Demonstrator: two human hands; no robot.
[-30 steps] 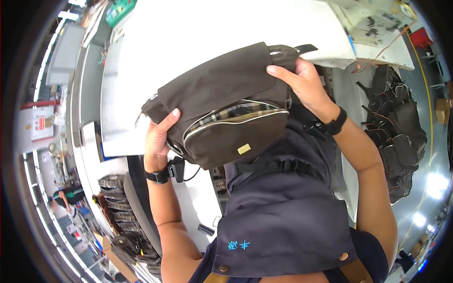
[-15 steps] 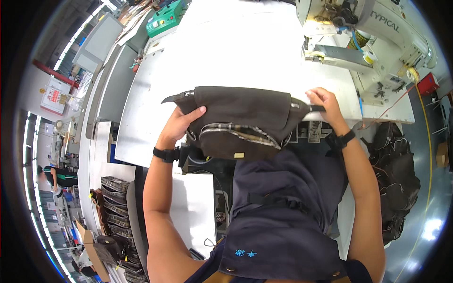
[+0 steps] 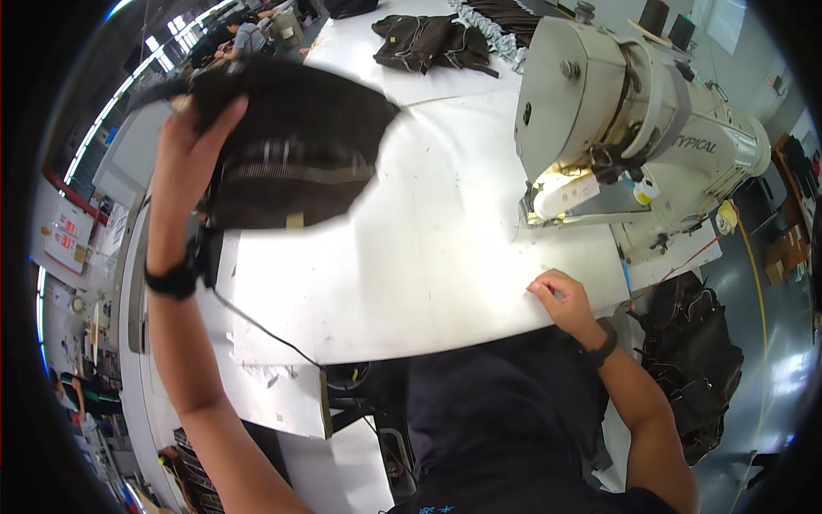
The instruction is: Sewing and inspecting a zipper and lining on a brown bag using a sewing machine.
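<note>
A dark brown waist bag (image 3: pixel 295 128) with a curved zipped front pocket hangs in the air over the left of the white table. My left hand (image 3: pixel 193 141) grips its left end, thumb across the front and the other fingers hidden behind. The bag is smeared by motion. At the table's front right, my right hand (image 3: pixel 561 300) hovers by the edge, thumb and fingers drawn together. Whether anything small is between those fingers cannot be made out.
A sewing machine (image 3: pixel 616 128) with its lamp lit stands at the right of the white table (image 3: pixel 428 283). More dark bags (image 3: pixel 428 43) lie at the far end. Another dark pile (image 3: pixel 689 368) is at the lower right. People (image 3: pixel 248 36) sit far back left.
My left hand has lifted the bag up and to the left. My right hand has let go of its strap and moved lower. The view has shifted, showing the table's far end.
</note>
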